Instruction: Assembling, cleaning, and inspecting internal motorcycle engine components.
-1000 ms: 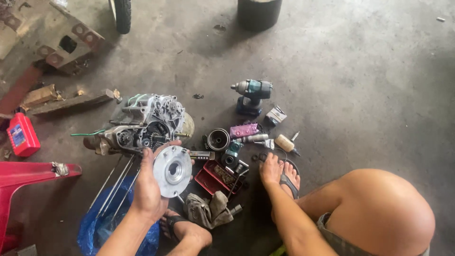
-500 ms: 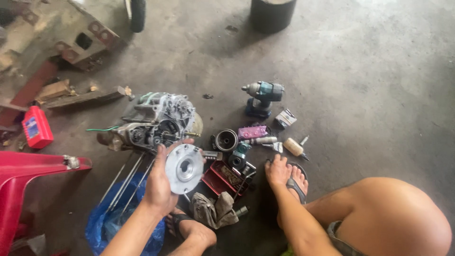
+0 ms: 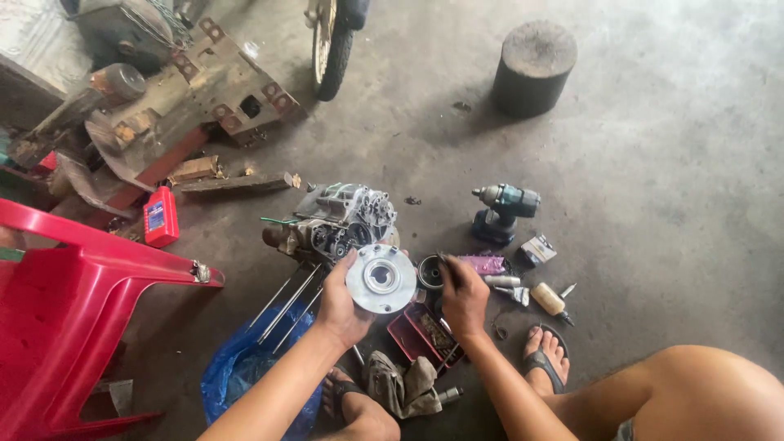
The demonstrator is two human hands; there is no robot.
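My left hand [image 3: 341, 300] holds a round silver metal plate [image 3: 380, 278] with a central hole, face up, just in front of a small engine block [image 3: 335, 221] on the concrete floor. My right hand [image 3: 463, 296] is raised beside the plate, fingers pinched on a thin dark tool [image 3: 445, 265] near a black round part [image 3: 429, 273]. Under my hands sits a red tray [image 3: 415, 336] of small parts. My sandalled right foot [image 3: 545, 354] rests to the right, my bare knee at lower right.
A teal cordless impact driver [image 3: 504, 208] stands right of the engine. Small tools lie about [image 3: 523, 286]. Long metal rods [image 3: 286, 304] rest on a blue bag [image 3: 245, 367]. Red plastic chair [image 3: 73, 310] at left, red can [image 3: 160, 216], black cylinder [image 3: 534, 67], motorbike wheel [image 3: 330, 45].
My right hand left my foot and rose to beside the plate, now pinching a thin tool. The view has tilted up and the left hand keeps the plate.
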